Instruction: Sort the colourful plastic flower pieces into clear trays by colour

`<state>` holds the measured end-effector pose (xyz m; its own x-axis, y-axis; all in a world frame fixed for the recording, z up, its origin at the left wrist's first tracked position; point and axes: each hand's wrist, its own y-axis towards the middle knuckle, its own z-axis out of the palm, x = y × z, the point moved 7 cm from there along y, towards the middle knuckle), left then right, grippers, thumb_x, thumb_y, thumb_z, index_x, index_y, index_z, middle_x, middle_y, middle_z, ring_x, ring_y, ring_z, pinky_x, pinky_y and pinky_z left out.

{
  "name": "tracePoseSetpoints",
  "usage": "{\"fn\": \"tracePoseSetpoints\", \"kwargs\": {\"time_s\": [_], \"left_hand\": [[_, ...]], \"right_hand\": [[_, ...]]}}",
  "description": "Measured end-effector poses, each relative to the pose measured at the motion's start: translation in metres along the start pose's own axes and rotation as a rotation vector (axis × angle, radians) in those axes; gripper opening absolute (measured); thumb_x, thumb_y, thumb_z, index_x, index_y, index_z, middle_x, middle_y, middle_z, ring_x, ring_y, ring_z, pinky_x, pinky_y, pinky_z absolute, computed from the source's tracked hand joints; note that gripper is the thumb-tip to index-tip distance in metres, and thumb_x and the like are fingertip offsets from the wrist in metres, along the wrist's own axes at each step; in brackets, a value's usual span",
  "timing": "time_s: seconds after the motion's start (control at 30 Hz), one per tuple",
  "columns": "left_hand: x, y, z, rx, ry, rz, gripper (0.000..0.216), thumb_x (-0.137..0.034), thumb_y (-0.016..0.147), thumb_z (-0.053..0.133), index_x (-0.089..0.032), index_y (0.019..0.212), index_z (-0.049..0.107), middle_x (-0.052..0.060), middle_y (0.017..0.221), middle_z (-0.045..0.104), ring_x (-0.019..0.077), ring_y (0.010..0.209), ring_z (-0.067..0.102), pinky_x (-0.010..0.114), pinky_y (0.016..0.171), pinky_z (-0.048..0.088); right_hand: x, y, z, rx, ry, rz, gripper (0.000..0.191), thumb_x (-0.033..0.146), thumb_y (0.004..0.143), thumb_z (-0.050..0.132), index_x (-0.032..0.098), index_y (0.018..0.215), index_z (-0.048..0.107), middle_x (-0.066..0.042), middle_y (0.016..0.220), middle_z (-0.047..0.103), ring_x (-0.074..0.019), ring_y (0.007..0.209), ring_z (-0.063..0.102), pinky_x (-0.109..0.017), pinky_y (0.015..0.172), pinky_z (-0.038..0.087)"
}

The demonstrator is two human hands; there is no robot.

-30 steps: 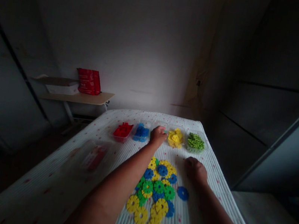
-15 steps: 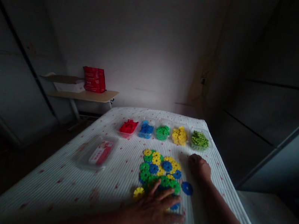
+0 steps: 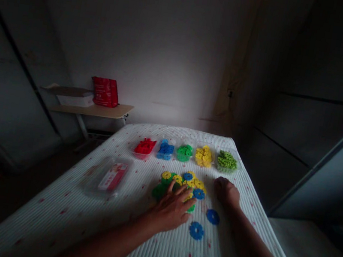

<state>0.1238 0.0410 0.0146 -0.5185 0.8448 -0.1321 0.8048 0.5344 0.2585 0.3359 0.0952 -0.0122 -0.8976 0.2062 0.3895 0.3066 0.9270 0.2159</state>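
My left hand (image 3: 173, 209) lies flat with fingers spread on the near side of a pile of yellow, green and blue toothed plastic discs (image 3: 182, 181) on the white ribbed table cover (image 3: 140, 245). My right hand (image 3: 226, 192) rests on the cover just right of the pile, its fingers curled under; anything in it is hidden. Two loose blue discs (image 3: 196, 230) lie near my left hand, one (image 3: 212, 216) beside my right wrist.
Along the far edge stand small trays of red (image 3: 144, 147), blue (image 3: 165, 149), green (image 3: 184, 152), yellow (image 3: 204, 155) and light green (image 3: 226, 160) pieces. A clear lidded box (image 3: 108, 177) lies left. Beyond the table, a red bag (image 3: 104, 92) sits on a side table.
My left hand came back from the far trays, dropped onto the pile's near side and slid forward, bunching the discs farther away. One blue disc stayed behind. My right hand stayed put.
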Motion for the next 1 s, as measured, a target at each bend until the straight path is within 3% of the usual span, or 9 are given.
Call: {"fn": "tracePoseSetpoints", "kwargs": {"time_s": [0.17,0.27,0.47,0.67,0.83,1.0], "left_hand": [[-0.051,-0.003,0.009,0.123,-0.083,0.313,0.046,-0.051,0.089,0.036,-0.036,0.133,0.039,0.0,0.149,0.029,0.0254,0.137,0.023,0.056,0.109,0.015],[-0.052,0.002,0.019,0.124,-0.074,0.296,0.047,-0.05,0.09,0.034,-0.033,0.134,0.039,0.0,0.149,0.031,0.0244,0.137,0.023,0.057,0.109,0.013],[-0.009,0.008,0.019,-0.005,-0.014,0.022,0.043,-0.04,0.088,0.044,-0.027,0.129,0.045,0.005,0.141,0.043,0.0258,0.134,0.028,0.059,0.11,0.005],[0.013,-0.003,-0.01,-0.072,-0.054,-0.007,0.026,-0.035,0.087,0.049,-0.029,0.109,0.06,0.004,0.134,0.05,0.0247,0.128,0.037,0.057,0.109,0.013],[0.082,-0.021,-0.024,-0.283,-0.089,-0.294,0.026,-0.022,0.086,0.045,-0.024,0.102,0.065,0.007,0.119,0.06,0.0213,0.112,0.052,0.045,0.102,0.034],[0.147,-0.048,-0.004,-0.418,-0.272,-0.553,0.028,-0.014,0.081,0.042,-0.017,0.091,0.067,0.007,0.097,0.067,0.0176,0.095,0.061,0.031,0.089,0.047]], "right_hand": [[-0.013,0.006,-0.003,-0.033,0.166,0.024,0.029,0.031,0.078,0.044,0.018,0.084,0.069,-0.005,0.081,0.07,-0.0157,0.069,0.06,-0.022,0.057,0.037],[-0.026,0.011,-0.008,-0.074,0.274,0.061,0.038,0.037,0.076,0.042,0.013,0.087,0.069,-0.006,0.077,0.07,-0.016,0.066,0.06,-0.023,0.056,0.041],[-0.035,0.016,-0.006,-0.114,0.38,0.071,0.041,0.042,0.072,0.042,0.013,0.082,0.069,-0.005,0.069,0.068,-0.0167,0.06,0.06,-0.024,0.053,0.043],[-0.026,0.013,0.0,-0.06,0.344,0.015,0.03,0.037,0.072,0.047,0.018,0.08,0.069,-0.004,0.075,0.071,-0.0177,0.069,0.063,-0.023,0.059,0.043],[-0.018,0.008,0.0,-0.031,0.269,-0.001,0.025,0.031,0.076,0.045,0.021,0.079,0.068,-0.003,0.069,0.069,-0.0158,0.064,0.062,-0.022,0.054,0.039],[-0.012,0.006,0.003,-0.008,0.194,-0.099,0.027,0.031,0.077,0.042,0.02,0.082,0.067,-0.005,0.076,0.069,-0.0163,0.067,0.063,-0.023,0.058,0.042]]}}
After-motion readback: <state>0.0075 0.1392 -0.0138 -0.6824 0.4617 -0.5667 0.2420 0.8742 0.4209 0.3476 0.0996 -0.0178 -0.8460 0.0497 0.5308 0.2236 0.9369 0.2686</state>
